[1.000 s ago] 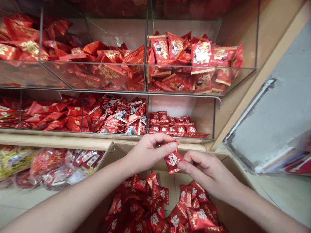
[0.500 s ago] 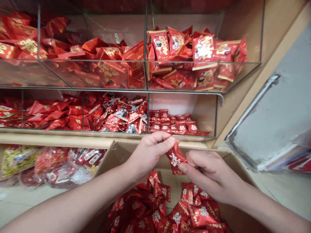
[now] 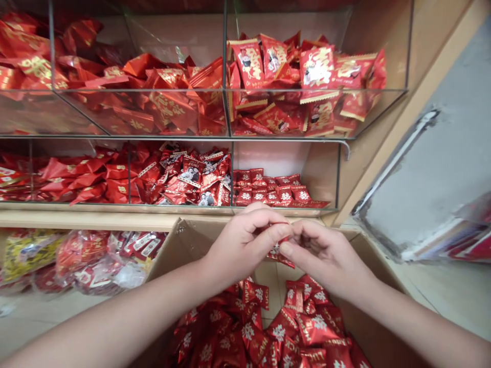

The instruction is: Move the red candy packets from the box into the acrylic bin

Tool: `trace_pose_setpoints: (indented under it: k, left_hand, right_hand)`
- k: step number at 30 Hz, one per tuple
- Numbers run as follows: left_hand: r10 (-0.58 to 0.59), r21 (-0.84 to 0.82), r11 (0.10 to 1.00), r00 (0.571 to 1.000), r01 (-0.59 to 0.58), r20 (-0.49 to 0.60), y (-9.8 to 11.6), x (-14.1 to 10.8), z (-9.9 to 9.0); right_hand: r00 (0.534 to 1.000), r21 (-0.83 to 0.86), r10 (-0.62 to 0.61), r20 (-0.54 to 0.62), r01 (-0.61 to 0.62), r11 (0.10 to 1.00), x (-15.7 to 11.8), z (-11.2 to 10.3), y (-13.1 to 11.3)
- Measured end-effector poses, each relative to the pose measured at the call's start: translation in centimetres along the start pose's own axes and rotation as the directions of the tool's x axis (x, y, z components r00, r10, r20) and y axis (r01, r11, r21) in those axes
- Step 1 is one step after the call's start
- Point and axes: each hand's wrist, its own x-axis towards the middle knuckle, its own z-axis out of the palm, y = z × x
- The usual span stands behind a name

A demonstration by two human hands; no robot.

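Between my two hands, above the open box, is a small red wrapped candy [image 3: 279,255] with silver characters, mostly covered by my fingers. My left hand [image 3: 241,240] is closed, thumb and bent fingers pinching its upper end. My right hand [image 3: 330,258] is also closed, with the thumb and fingertips pinched on the same candy's right side. Below lies a heap of matching red candies [image 3: 245,332] inside the cardboard box [image 3: 184,243]. Behind my hands, similar candies [image 3: 284,195] are lined up in rows in the lower right shelf compartment.
Clear-fronted shelf compartments hold larger red packets [image 3: 169,102], gold-edged packets [image 3: 318,66] and red packets with pictures [image 3: 195,174]. Bags of sweets [image 3: 82,253] lie beneath the shelf at left. A wooden side panel [image 3: 387,153] and a grey wall [image 3: 452,153] stand at right.
My hands have drawn together, and the candy, plainly visible before, is now mostly hidden behind the fingers. My right hand has risen and turned inward. The view has shifted slightly.
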Motion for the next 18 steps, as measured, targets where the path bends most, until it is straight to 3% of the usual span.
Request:
trace_pose_setpoints:
  k: [3,8,11,14,18]
  left_hand:
    - [-0.027,-0.015,1.0,0.999,0.027,0.025,-0.2,0.0,0.1]
    - [-0.159,-0.233,0.958,0.986,0.166,0.048,-0.3,-0.1,0.7]
    - [-0.284,-0.411,0.872,0.959,0.265,0.016,-0.4,-0.1,1.0]
    - [-0.392,-0.573,0.734,0.916,0.365,0.081,-0.4,-0.2,1.3]
    - [-0.391,-0.637,0.654,0.903,0.407,0.176,-0.3,-0.2,1.5]
  right_hand:
    - [1.0,0.054,-0.008,0.0,0.008,0.998,0.3,-0.1,0.1]
    - [0.999,0.038,-0.043,0.019,0.043,0.998,0.3,-0.3,-0.1]
    - [0.999,0.03,-0.042,-0.012,0.042,0.999,0.3,-0.2,0.2]
    - [0.995,0.079,0.022,-0.096,-0.014,0.997,0.4,-0.1,0.6]
    - [0.988,0.171,0.095,-0.122,-0.074,0.983,0.7,-0.1,0.9]
